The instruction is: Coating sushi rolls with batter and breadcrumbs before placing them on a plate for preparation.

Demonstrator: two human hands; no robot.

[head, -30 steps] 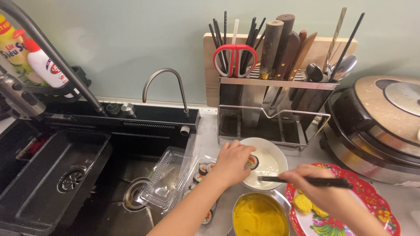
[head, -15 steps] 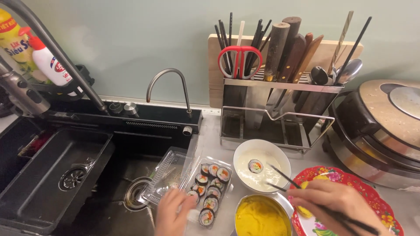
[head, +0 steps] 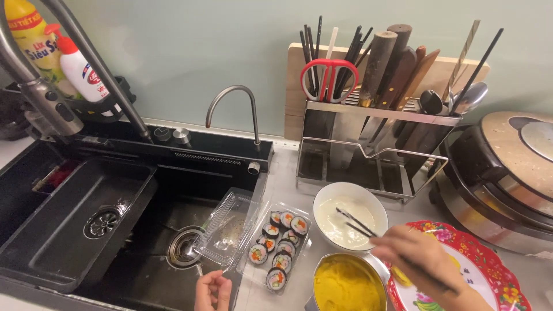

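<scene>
Leftmost, sink: the deep black sink (head: 86,230) fills the left side, with a curved steel tap (head: 233,109) behind it, so anything wet can drain away from the counter.
Clear lid: the hinged transparent plastic lid (head: 227,227) lies flung open over the sink's edge, which leaves the tray beside it free to reach into.
Left hand: the left hand (head: 212,291) sits at the bottom edge, just below the tray's near corner, fingers curled loosely; it grasps nothing I can see, though whether a fingertip touches the tray I cannot tell.
Sushi tray: the clear plastic tray of sliced seaweed rice rolls (head: 279,247) rests on the pale counter between sink and bowls, close to the dips.
White bowl: the round white bowl of pale batter (head: 350,216) stands just beyond the tray, under the chopstick tips.
Yellow bowl: the steel bowl of yellow beaten egg (head: 347,285) sits touching or nearly touching it, nearer the person.
Right hand: the right hand (head: 423,262) is closed around thin black chopsticks (head: 357,222), tips over the white bowl.
Plate: the red flowered plate (head: 489,270) waits under the wrist.
</scene>
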